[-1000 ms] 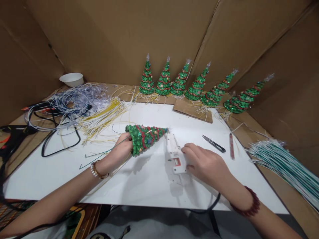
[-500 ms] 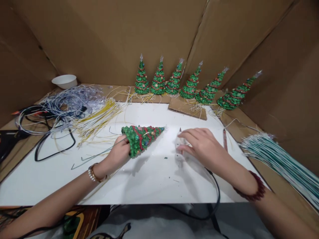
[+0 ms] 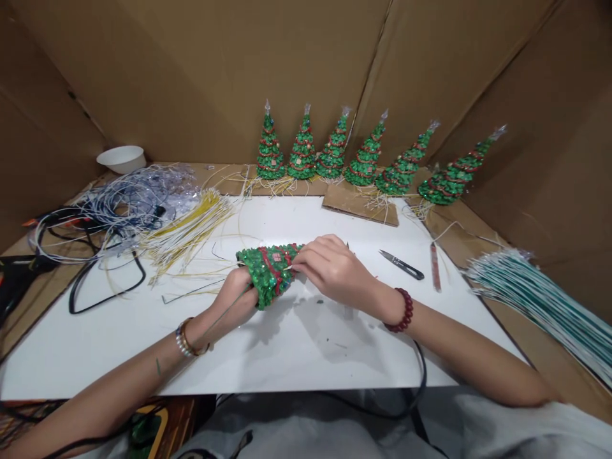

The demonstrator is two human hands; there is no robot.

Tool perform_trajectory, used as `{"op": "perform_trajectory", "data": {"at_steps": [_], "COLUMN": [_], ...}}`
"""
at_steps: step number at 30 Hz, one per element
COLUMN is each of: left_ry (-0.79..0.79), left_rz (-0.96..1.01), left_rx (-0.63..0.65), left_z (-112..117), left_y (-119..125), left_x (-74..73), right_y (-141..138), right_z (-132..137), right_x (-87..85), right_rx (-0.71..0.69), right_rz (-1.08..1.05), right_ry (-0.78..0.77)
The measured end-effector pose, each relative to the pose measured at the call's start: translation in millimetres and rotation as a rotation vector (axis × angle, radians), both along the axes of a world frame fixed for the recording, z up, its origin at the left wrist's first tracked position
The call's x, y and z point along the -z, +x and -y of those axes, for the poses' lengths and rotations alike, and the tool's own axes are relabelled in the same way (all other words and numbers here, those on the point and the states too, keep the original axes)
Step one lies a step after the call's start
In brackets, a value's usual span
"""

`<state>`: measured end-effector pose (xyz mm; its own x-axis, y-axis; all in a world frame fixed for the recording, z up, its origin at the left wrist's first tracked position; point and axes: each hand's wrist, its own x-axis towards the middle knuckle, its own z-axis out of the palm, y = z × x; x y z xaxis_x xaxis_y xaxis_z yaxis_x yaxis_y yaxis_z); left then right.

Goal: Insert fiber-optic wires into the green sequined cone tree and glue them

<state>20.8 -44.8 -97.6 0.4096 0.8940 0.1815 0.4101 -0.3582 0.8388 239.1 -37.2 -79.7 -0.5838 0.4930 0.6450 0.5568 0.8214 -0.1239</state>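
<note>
My left hand (image 3: 234,293) is clenching the wide base of the green sequined cone tree (image 3: 266,277), and my right hand (image 3: 332,264) is grasping its narrow tip, keeping it steady just above the flat white board (image 3: 306,357), while six matching sequined trees (image 3: 368,159) are standing beyond.

The tree (image 3: 268,274) in the centre has a rough, glossy skin of green sequins. Around it lies a smooth, matt white board (image 3: 296,357). At twelve o'clock rise matt, creased cardboard walls (image 3: 201,76). The snips (image 3: 401,265) at two o'clock show bright metal blades and dark handles. At ten o'clock sits a smooth white bowl (image 3: 122,159). At nine o'clock, shiny plastic-coated wires (image 3: 134,207) lie heaped.
</note>
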Motion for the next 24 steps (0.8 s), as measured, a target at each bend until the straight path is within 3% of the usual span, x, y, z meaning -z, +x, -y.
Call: {"op": "perform_trajectory", "data": {"at_steps": [6, 11, 14, 24], "left_ry": [0.060, -0.018, 0.026, 0.073], "left_rz": [-0.044, -0.019, -0.013, 0.046], "left_rx": [0.011, 0.038, 0.019, 0.059], "left_z": [-2, -2, 0, -1], "left_y": [-4, -3, -1, 0], "left_x": [10.3, 6.4, 3.1, -1.5], "right_y": [-2, -6, -9, -15], "right_z": [1, 3, 4, 0], "right_x": [7.8, 13.7, 15.7, 18.0], "right_rx": [-0.021, -0.025, -0.033, -0.088], "right_rz": [-0.028, -0.034, -0.045, -0.204], "right_ry": [-0.011, 0.038, 0.042, -0.103]}}
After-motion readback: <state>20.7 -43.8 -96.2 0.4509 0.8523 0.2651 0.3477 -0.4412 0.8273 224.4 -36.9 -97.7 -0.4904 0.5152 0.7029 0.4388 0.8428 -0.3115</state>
